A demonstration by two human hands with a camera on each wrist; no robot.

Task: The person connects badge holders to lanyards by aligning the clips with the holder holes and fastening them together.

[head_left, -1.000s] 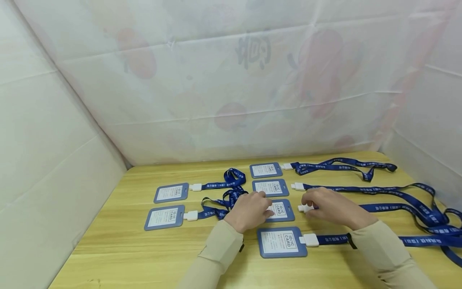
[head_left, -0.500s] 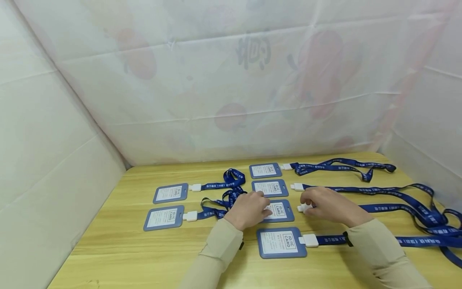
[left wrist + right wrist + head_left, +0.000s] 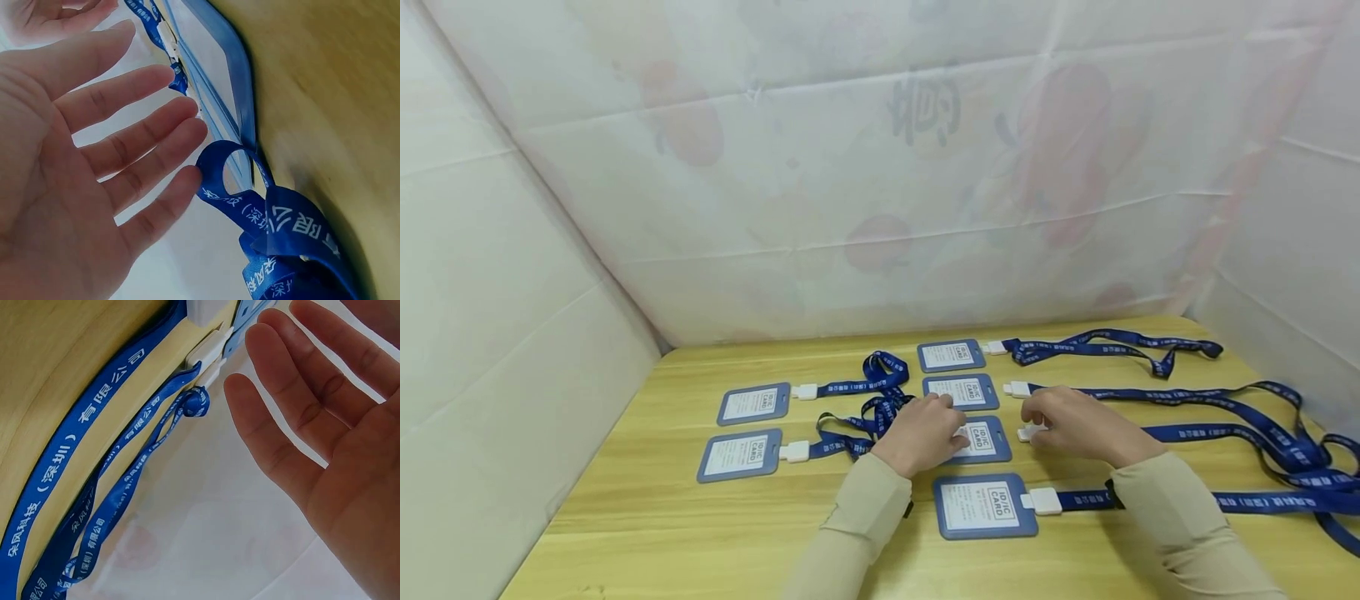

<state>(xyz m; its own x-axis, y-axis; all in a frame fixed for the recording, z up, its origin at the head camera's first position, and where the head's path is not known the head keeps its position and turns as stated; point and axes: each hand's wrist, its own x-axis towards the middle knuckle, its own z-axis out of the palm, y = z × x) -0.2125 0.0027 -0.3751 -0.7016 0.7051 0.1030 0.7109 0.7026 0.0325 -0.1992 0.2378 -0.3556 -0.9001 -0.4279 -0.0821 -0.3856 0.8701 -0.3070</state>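
My left hand (image 3: 922, 433) is over the left part of a blue ID card holder (image 3: 985, 438), fingers spread and relaxed. In the left wrist view that hand's fingers (image 3: 147, 137) hold nothing, and a bunched blue lanyard (image 3: 300, 231) lies by the little finger. My right hand (image 3: 1078, 423) is just right of the same holder, above a white lanyard clip (image 3: 1028, 433) that it partly hides. In the right wrist view its fingers (image 3: 294, 394) are loosely bent and apart, with nothing between them. A small gap separates this clip from the holder's slot; contact with the hand cannot be told.
Nearest me lies another card holder (image 3: 979, 507), its white clip (image 3: 1043, 501) at its slot. Behind are two more holders, the nearer (image 3: 961, 392) apart from its clip (image 3: 1017, 389). Two holders with lanyards (image 3: 739, 456) lie left. Lanyards trail right. White sheeting (image 3: 790, 208) encloses the wooden table.
Both hands stay almost in place. The right forearm has shifted slightly left, and the left fingers have moved a little over the card holder.
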